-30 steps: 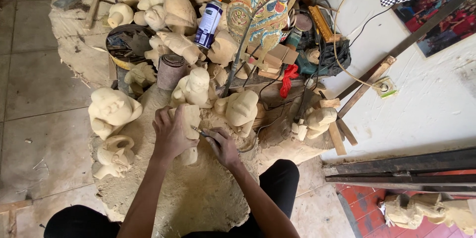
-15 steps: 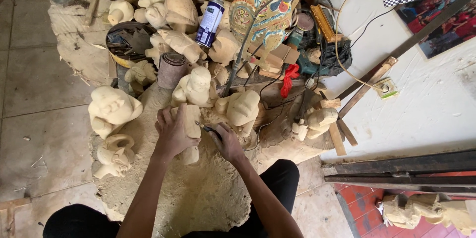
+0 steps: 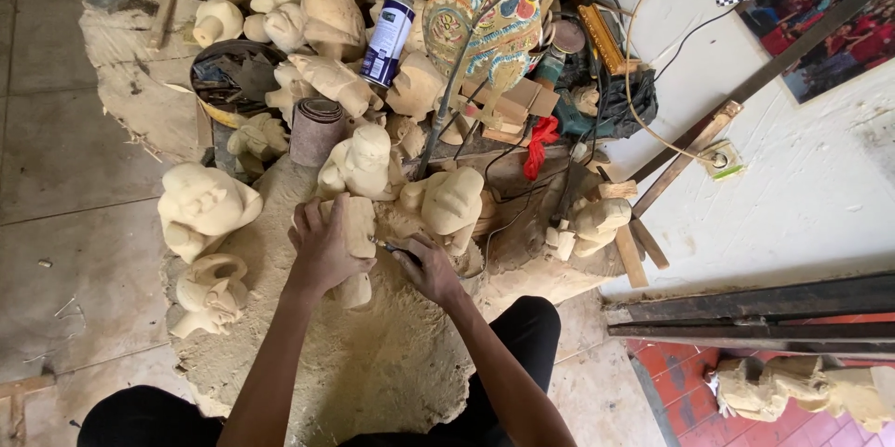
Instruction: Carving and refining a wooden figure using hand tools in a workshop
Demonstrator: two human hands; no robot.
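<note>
My left hand [image 3: 324, 249] is wrapped over a pale wooden carving [image 3: 355, 225] that rests on a sawdust-covered mat [image 3: 373, 363]. My right hand [image 3: 427, 268] grips a small dark-handled carving tool [image 3: 395, 247] whose tip meets the carving's right side. Close around them stand other unfinished pale wood figures: a seated figure [image 3: 359, 163] just behind, a head-shaped piece [image 3: 451, 202] to the right, and a rounded figure [image 3: 201, 207] to the left.
Many more carvings pile up at the back, with a spray can [image 3: 388, 39], a roll of sandpaper [image 3: 318, 129], a round tin of tools [image 3: 233, 79], a painted shadow puppet [image 3: 485, 18], cables and wooden strips [image 3: 685, 153]. White wall at right; tiled floor at left.
Both hands stay on the carving; the right hand with the tool has shifted slightly against its side. The view has barely moved.
</note>
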